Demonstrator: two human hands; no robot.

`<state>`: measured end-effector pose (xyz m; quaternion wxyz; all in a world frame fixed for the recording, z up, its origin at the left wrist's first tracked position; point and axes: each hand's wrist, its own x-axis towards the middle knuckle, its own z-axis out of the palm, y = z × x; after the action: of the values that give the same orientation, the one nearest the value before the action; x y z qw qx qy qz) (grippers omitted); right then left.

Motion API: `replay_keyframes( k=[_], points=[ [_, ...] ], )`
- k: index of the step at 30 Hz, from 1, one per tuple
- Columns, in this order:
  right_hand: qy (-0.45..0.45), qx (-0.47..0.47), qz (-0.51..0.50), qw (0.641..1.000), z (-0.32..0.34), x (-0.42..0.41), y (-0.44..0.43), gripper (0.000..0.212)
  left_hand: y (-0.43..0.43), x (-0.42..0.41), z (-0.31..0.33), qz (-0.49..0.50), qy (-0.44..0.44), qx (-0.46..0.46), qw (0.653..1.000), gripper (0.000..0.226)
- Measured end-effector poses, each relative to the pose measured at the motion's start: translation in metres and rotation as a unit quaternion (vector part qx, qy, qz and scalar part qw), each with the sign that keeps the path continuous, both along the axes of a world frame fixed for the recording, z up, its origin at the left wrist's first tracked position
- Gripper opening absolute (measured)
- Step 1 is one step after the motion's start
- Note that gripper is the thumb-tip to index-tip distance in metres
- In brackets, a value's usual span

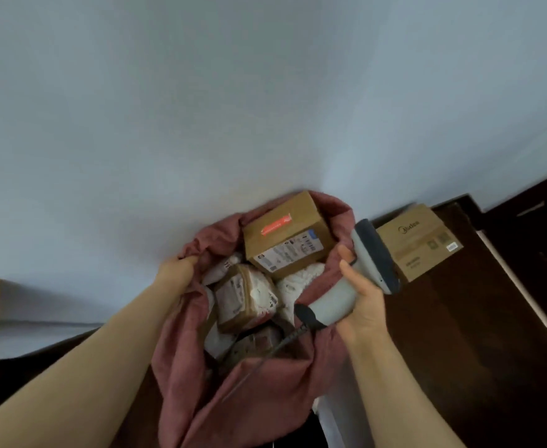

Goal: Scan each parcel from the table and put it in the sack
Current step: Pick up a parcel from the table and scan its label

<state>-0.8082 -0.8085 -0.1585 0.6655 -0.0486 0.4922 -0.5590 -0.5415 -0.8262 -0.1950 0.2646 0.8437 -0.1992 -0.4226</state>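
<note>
Pink sack open in the middle, full of parcels. Big brown box on top at the back, small taped parcel just below it, soft white parcel beside that. Left hand gripping the sack's left rim, fingers curled on the cloth. Right hand wrapped round the grey scanner at the right rim. Another box on dark wood, just behind the scanner.

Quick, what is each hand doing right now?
The left hand grips the rim of the pink sack.
The right hand holds the grey scanner.
</note>
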Motion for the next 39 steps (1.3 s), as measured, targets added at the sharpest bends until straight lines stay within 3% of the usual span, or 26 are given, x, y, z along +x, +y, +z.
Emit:
replay_keyframes(
  k=[5,7,10,12,15,19,22,25,27,29,31,33,36,39],
  points=[
    [-0.034,-0.049,-0.046,0.997,0.038,-0.011,0.019,0.059,-0.013,-0.005,0.034,0.151,0.130,-0.118,0.973,0.021],
    [-0.037,-0.069,-0.065,0.995,0.042,-0.012,0.024,0.060,-0.015,-0.004,0.041,0.181,0.147,-0.144,0.962,0.008],
    [-0.014,-0.092,-0.065,0.994,0.046,-0.008,0.023,0.058,-0.016,-0.003,0.036,0.219,0.161,-0.168,0.948,0.010],
    [0.018,-0.052,-0.060,0.997,0.039,-0.005,0.019,0.060,-0.011,-0.002,0.022,0.199,0.127,-0.154,0.960,0.005],
    [0.040,0.022,-0.063,0.997,0.020,-0.004,0.015,0.057,0.001,0.002,-0.003,0.086,0.066,-0.105,0.989,0.023],
    [0.072,0.071,-0.055,0.993,0.008,-0.002,0.010,0.045,0.003,0.006,-0.015,-0.011,-0.029,-0.073,0.997,0.018],
    [0.058,0.044,-0.052,0.996,0.016,-0.001,0.006,0.042,-0.010,0.004,0.002,-0.009,-0.085,-0.150,0.985,0.019],
    [0.034,-0.057,-0.042,0.997,0.031,0.004,0.008,0.033,-0.030,0.004,0.023,0.025,-0.107,-0.256,0.960,0.017],
    [0.033,-0.076,-0.033,0.996,0.035,0.009,0.008,0.046,-0.037,0.013,0.026,0.035,-0.120,-0.257,0.958,0.018],
    [0.046,-0.029,-0.036,0.998,0.029,0.013,0.004,0.050,-0.036,0.025,0.016,0.019,-0.140,-0.196,0.970,0.021],
    [0.044,0.029,-0.039,0.998,0.019,0.012,0.002,0.033,-0.026,0.030,0.003,-0.025,-0.141,-0.148,0.979,0.037],
    [0.052,0.068,-0.035,0.996,0.013,0.013,0.002,0.021,-0.011,0.025,-0.007,-0.062,-0.138,-0.107,0.983,0.070],
    [0.066,0.073,-0.024,0.995,0.004,0.015,0.005,0.024,0.015,0.008,-0.018,-0.043,-0.174,-0.009,0.984,0.127],
    [0.052,0.064,-0.019,0.996,0.004,0.019,0.007,0.021,0.044,-0.010,-0.025,0.008,-0.127,0.096,0.987,0.154]
  ],
)
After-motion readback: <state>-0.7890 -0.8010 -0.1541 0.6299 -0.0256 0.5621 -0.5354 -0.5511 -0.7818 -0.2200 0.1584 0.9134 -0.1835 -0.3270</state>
